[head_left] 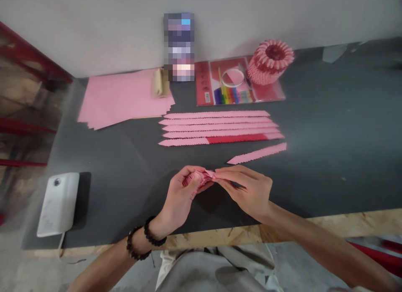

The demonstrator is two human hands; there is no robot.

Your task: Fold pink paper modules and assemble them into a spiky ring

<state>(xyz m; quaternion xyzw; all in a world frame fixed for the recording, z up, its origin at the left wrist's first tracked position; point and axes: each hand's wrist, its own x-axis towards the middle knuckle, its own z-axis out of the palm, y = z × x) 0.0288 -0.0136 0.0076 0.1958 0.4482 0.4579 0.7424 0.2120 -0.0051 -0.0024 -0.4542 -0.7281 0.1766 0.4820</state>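
My left hand (180, 195) is closed around a small pink folded-paper piece (205, 175), made of tightly nested paper units. At the piece's right end, the thumb and fingertips of my right hand (248, 189) pinch a pale paper tip. Fingers cover much of the piece, so its full shape is hidden. Just beyond my hands lies a short pink strip of nested paper units (257, 154), set at a slant. Behind it several long pink strips (216, 121) rest side by side, and the nearest one has a red section (237, 139).
Fanned pink paper sheets (116, 99) lie back left, with a beige holder (161, 83) by a pixelated upright phone (179, 45). A red craft packet (204, 80) carries a white ring (233, 78) and a pink paper vase (270, 62). A white power bank (58, 204) with a cable stands left.
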